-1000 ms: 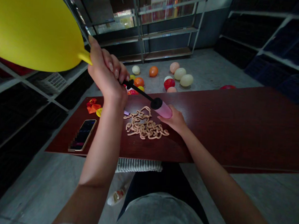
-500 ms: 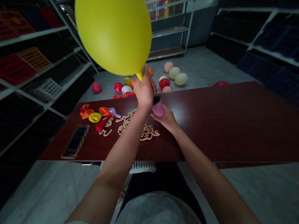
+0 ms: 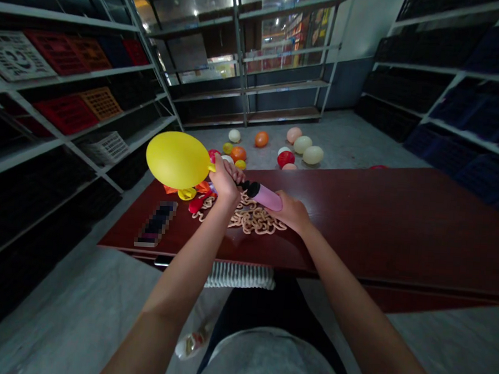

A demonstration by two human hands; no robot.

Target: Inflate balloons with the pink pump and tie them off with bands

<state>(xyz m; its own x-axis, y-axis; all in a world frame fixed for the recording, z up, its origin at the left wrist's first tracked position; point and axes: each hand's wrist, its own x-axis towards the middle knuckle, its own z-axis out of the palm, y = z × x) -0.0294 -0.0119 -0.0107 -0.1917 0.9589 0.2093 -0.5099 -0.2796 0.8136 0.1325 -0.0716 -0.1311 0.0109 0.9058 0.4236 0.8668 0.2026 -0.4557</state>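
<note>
My left hand [image 3: 224,181] is closed around the neck of an inflated yellow balloon [image 3: 176,160] and the black end of a hand pump. The balloon sticks out to the left over the table. My right hand [image 3: 290,212] grips the pink pump barrel [image 3: 267,197], which lies slanted just above a heap of pale loose curled strips [image 3: 256,220]. Both hands hover over the dark red table [image 3: 398,228].
Flat uninflated balloons [image 3: 193,195] in red, orange and yellow lie left of the heap. A phone [image 3: 156,230] rests near the table's left front edge. Several inflated balloons [image 3: 304,145] sit on the floor beyond the table. Metal shelving with crates lines both sides.
My left hand has come down from a raised position, bringing the balloon low and to the left. The pump is pushed in, its black rod no longer showing. The view has tilted up.
</note>
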